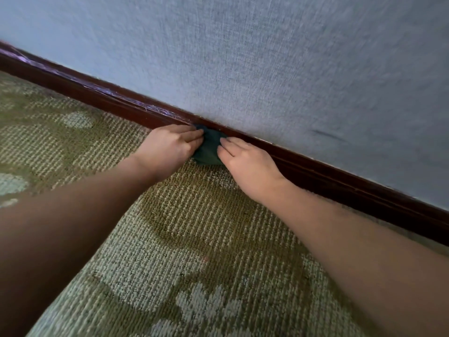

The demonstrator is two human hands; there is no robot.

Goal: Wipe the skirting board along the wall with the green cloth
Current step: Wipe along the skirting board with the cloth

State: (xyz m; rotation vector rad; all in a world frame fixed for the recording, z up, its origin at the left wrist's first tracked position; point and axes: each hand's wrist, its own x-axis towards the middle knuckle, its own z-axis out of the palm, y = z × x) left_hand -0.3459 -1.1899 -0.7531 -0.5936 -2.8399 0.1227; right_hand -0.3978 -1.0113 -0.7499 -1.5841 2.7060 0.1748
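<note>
Both hands on the green cloth (209,147), which is bunched up against the skirting board (340,182) where board meets carpet (170,229), about mid-frame.

Left hand (170,148) comes in from the left, fingers close together and fairly straight, tips pressing on the cloth's left and upper edge. Right hand (246,162) comes in from the right, fingers also together and near straight, tips on the cloth's right edge. The fingertips of the two hands sit near each other with only a strip of cloth showing between them. I can't make out the thumbs, so I can't tell whether either one is tucked under the fabric.

The board is dark red-brown and glossy, running diagonally from upper left to lower right, with pale scuffed streaks along its top edge on the left stretch. The wall (267,64) above is blue-grey and textured, with a dark smudge right of the hands. The carpet is a green-beige loop weave with paler patches.
</note>
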